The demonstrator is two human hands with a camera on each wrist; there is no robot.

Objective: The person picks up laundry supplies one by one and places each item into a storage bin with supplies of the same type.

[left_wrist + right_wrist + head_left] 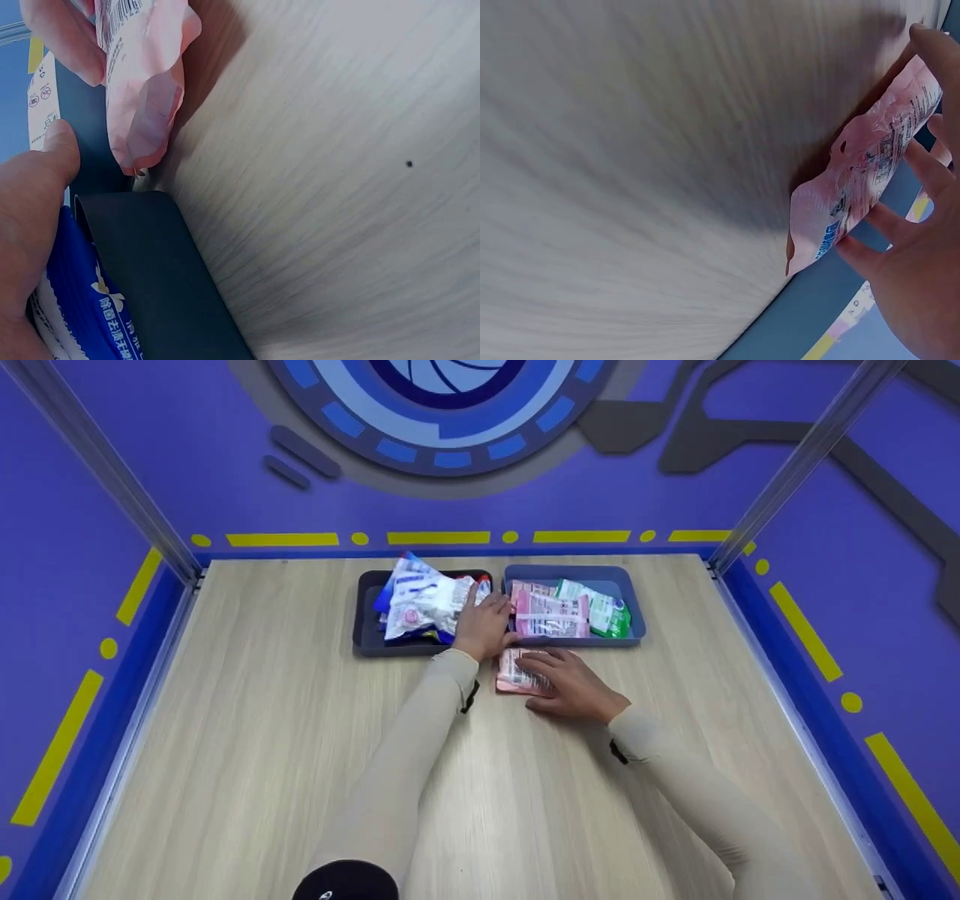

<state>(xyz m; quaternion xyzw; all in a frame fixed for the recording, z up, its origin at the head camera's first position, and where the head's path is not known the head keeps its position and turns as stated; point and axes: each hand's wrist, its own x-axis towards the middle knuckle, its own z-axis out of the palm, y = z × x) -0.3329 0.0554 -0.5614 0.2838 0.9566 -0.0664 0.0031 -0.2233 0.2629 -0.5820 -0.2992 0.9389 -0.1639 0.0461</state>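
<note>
My left hand (484, 622) lies over the adjoining edges of two trays, its fingers extended beside a white-and-blue packet (421, 604) in the dark tray (367, 634). In the left wrist view, the left thumb (61, 146) points toward the blue-grey tray, above a blue packet (94, 300). My right hand (577, 686) grips a pink packet (517, 675) on the table, just in front of the blue-grey tray (619, 577). In the right wrist view, fingers reach along the far side of this pink packet (870, 165), with the thumb near its other side.
The blue-grey tray holds pink packets (551, 615) and a green-and-white packet (611, 611). Both trays stand side by side near the back of the wooden table (262, 720). Blue panels (225, 457) enclose the back and sides.
</note>
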